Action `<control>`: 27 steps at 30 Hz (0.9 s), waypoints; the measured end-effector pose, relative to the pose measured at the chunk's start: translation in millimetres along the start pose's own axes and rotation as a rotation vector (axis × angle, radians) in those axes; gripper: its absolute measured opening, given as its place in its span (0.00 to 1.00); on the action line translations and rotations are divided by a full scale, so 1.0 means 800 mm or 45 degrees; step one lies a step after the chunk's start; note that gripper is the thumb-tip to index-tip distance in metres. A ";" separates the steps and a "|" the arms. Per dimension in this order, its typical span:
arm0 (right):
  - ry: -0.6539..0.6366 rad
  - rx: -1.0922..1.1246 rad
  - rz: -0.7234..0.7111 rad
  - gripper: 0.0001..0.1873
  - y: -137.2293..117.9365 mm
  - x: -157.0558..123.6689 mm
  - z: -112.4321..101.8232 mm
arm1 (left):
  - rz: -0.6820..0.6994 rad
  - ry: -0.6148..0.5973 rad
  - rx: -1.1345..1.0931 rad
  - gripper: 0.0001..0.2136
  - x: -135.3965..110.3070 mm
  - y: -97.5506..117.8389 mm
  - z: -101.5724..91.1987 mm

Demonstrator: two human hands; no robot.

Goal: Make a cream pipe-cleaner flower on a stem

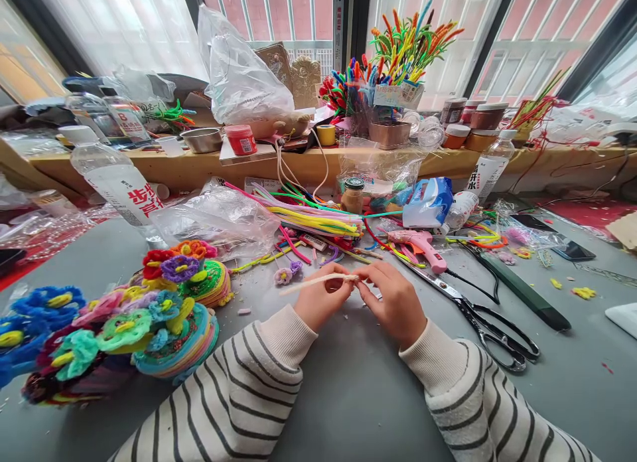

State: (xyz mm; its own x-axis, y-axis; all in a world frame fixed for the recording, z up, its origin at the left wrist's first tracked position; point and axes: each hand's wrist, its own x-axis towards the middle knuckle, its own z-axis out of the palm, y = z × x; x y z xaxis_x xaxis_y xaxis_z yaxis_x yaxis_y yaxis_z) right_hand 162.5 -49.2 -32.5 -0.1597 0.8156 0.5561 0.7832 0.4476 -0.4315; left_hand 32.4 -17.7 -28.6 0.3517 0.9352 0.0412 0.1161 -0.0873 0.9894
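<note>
My left hand [321, 301] and my right hand [393, 299] meet over the grey table [348, 395], fingers pinched together on a cream pipe cleaner [311, 282]. The pipe cleaner runs out to the left of my left hand. Both wrists wear cream striped sleeves. A small purple pipe-cleaner flower [288, 273] lies just beyond my left hand. Black scissors [485, 319] lie right of my right hand, and a pink glue gun [421, 244] rests behind it.
Stacks of finished pipe-cleaner flowers [164, 316] fill the left. Loose coloured pipe cleaners [313, 216], plastic bags, a water bottle [117, 183] and a small jar [352, 195] crowd the back. A wooden sill [308, 163] holds bowls, cups and upright pipe cleaners [403, 47]. A phone [572, 249] lies at right.
</note>
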 end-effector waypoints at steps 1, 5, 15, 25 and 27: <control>0.020 0.036 0.033 0.08 0.000 0.000 -0.001 | -0.014 -0.018 -0.055 0.08 -0.001 0.001 0.000; 0.059 0.187 0.145 0.06 -0.001 -0.001 -0.005 | -0.067 -0.061 -0.202 0.11 -0.003 0.007 -0.001; 0.123 0.189 0.122 0.06 -0.003 -0.001 -0.002 | -0.118 -0.010 -0.154 0.13 -0.004 0.009 -0.002; 0.219 -0.205 -0.170 0.06 -0.002 -0.003 -0.001 | -0.101 -0.009 -0.193 0.10 -0.005 0.008 -0.004; 0.205 -0.143 -0.102 0.07 -0.003 -0.002 -0.001 | -0.066 0.000 -0.133 0.10 -0.004 0.005 -0.004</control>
State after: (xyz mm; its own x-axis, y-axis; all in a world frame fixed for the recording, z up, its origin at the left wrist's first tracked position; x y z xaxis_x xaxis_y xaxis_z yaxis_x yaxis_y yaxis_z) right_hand 161.5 -51.9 -32.0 -0.1332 0.7062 0.6954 0.8355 0.4574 -0.3044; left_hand 28.7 -19.8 -24.6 0.3481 0.9374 -0.0104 0.0367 -0.0025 0.9993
